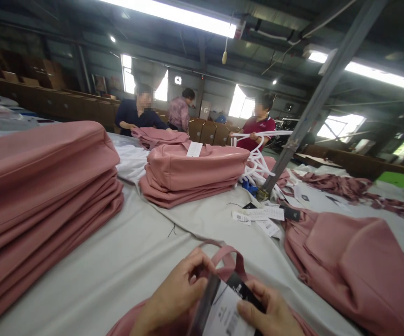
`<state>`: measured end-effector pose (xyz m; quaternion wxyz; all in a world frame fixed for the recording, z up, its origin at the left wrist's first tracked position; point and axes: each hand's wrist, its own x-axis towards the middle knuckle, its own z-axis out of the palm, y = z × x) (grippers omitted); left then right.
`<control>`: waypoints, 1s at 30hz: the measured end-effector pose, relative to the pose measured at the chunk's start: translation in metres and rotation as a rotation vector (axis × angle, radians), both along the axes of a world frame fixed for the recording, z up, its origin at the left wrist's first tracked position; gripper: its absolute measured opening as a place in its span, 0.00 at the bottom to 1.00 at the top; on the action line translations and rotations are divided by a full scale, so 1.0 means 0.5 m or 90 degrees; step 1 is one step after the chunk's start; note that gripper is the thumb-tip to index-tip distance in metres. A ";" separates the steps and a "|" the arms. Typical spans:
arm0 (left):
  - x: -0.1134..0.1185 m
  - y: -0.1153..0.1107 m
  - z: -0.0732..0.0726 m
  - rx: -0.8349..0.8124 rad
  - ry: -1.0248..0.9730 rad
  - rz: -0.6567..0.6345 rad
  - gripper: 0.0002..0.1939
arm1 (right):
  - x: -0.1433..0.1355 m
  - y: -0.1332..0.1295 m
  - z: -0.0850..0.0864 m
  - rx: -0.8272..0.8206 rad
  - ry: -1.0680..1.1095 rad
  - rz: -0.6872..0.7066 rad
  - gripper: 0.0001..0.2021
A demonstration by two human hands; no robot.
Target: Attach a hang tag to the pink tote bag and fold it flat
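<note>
At the bottom centre, a pink garment with a looped strap lies under my hands. My left hand is closed, with thumb and fingertips pinched at the strap and the top of the tags. My right hand grips the black and white tags between thumb and fingers. A thin dark string crosses the white tag. The lower part of the garment is cut off by the frame edge.
Folded pink garments are stacked at left and centre. More pink fabric lies right, beside loose tags. White hangers are near a slanted metal post. Three people stand beyond the table.
</note>
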<state>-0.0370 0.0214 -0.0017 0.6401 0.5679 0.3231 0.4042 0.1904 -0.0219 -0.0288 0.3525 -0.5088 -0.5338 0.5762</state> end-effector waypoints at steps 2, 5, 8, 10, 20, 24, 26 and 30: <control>-0.001 -0.007 0.000 0.080 0.132 -0.043 0.15 | -0.008 0.001 0.001 0.008 -0.067 -0.031 0.24; 0.015 -0.018 0.000 0.103 0.249 -0.060 0.25 | -0.020 0.004 0.007 -0.011 -0.027 -0.028 0.27; 0.036 -0.020 -0.008 0.125 0.303 -0.030 0.23 | -0.029 0.004 0.022 -0.025 0.006 -0.001 0.31; 0.044 -0.015 -0.015 0.143 0.324 -0.009 0.22 | -0.032 0.003 0.036 -0.033 0.026 0.018 0.32; 0.022 0.001 -0.021 0.123 0.244 0.000 0.21 | -0.043 0.004 0.019 -0.150 0.255 0.175 0.28; -0.016 0.015 -0.034 0.085 0.245 0.042 0.18 | -0.019 0.001 -0.010 -0.142 0.105 0.084 0.27; -0.027 0.017 -0.035 0.095 0.297 0.076 0.06 | -0.011 0.000 -0.017 -0.104 0.003 0.068 0.28; -0.038 0.003 -0.021 0.084 0.305 0.116 0.11 | -0.017 0.001 -0.025 0.014 -0.135 -0.010 0.23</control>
